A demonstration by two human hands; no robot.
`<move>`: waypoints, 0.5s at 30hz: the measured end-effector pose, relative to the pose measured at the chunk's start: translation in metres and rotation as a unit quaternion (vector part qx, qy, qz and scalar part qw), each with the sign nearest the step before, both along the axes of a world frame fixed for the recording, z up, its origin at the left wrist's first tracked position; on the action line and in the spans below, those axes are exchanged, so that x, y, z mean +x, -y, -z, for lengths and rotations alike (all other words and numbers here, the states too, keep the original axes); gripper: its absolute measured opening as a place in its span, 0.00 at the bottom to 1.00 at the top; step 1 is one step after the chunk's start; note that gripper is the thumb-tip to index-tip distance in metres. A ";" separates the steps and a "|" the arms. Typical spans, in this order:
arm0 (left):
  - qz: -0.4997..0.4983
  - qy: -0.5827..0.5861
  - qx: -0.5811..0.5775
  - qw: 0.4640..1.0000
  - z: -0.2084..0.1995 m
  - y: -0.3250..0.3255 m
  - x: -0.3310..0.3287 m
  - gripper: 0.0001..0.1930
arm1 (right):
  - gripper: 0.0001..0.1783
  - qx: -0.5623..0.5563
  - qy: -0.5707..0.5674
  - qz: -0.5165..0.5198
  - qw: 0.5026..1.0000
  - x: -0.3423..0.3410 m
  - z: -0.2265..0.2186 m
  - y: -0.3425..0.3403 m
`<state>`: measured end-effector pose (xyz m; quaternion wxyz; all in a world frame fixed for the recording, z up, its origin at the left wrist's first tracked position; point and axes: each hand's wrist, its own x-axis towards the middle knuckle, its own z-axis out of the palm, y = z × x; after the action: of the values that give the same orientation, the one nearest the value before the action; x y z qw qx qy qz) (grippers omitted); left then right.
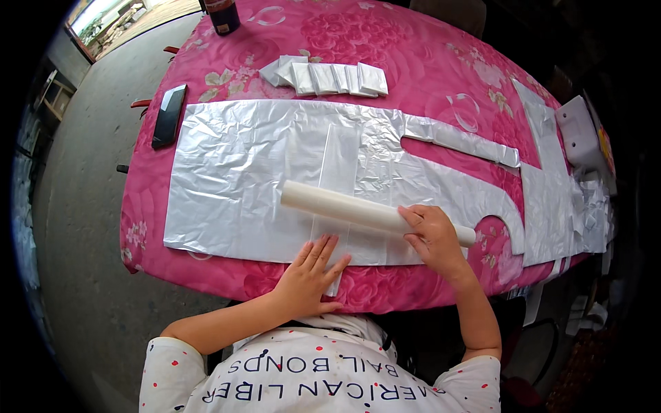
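A large white plastic bag (241, 172) lies flat on the table with its pink flowered cloth (385, 48). A narrow folded strip of plastic (337, 165) lies across the bag's middle. On top rests a white roller tube (344, 205), slanting from upper left to lower right. My right hand (430, 234) lies over the tube's right part, fingers curled on it. My left hand (310, 272) presses flat on the bag's near edge, fingers spread, just below the tube.
A row of several folded white bags (330, 77) lies at the far side. A black phone (169, 115) sits at the left edge, a dark bottle (222, 15) at the far edge. More white bags (558, 199) pile up at the right. Grey floor lies to the left.
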<state>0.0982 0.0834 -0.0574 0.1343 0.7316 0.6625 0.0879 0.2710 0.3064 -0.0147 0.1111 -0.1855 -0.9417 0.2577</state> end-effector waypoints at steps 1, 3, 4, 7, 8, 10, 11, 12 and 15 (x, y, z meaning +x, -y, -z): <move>-0.008 0.002 -0.007 1.000 0.000 0.002 0.007 0.46 | 0.30 0.054 0.011 -0.054 0.997 -0.008 0.003 0.011; -0.019 0.014 -0.013 1.000 0.002 0.006 0.014 0.45 | 0.29 0.063 -0.016 -0.059 0.996 -0.028 0.009 0.024; -0.023 0.023 -0.013 0.999 0.003 0.008 0.017 0.45 | 0.29 0.066 -0.031 -0.064 0.995 -0.037 0.012 0.026; -0.023 0.019 0.000 1.000 0.004 0.012 0.018 0.44 | 0.29 0.107 -0.064 -0.068 0.990 -0.071 0.021 0.006; -0.017 0.015 0.000 1.000 0.004 0.012 0.018 0.44 | 0.28 0.116 -0.076 -0.060 0.988 -0.083 0.026 -0.004; 0.011 0.022 0.006 1.000 0.004 0.013 0.014 0.42 | 0.28 0.133 -0.103 -0.042 0.985 -0.109 0.033 -0.025; 0.034 0.033 0.011 0.999 0.005 0.013 0.009 0.40 | 0.27 0.140 -0.118 -0.031 0.983 -0.120 0.035 -0.036; 0.056 0.044 0.015 0.997 0.006 0.014 0.004 0.39 | 0.27 0.128 -0.100 -0.021 0.986 -0.129 0.035 -0.045; 0.149 0.039 -0.003 0.988 0.003 0.015 -0.017 0.36 | 0.28 0.194 -0.131 0.021 0.972 -0.140 0.033 -0.047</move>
<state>0.0814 0.0682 -0.0609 0.1741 0.8178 0.5406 0.0932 0.1307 0.3536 -0.0477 0.2731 -0.1450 -0.9468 0.0894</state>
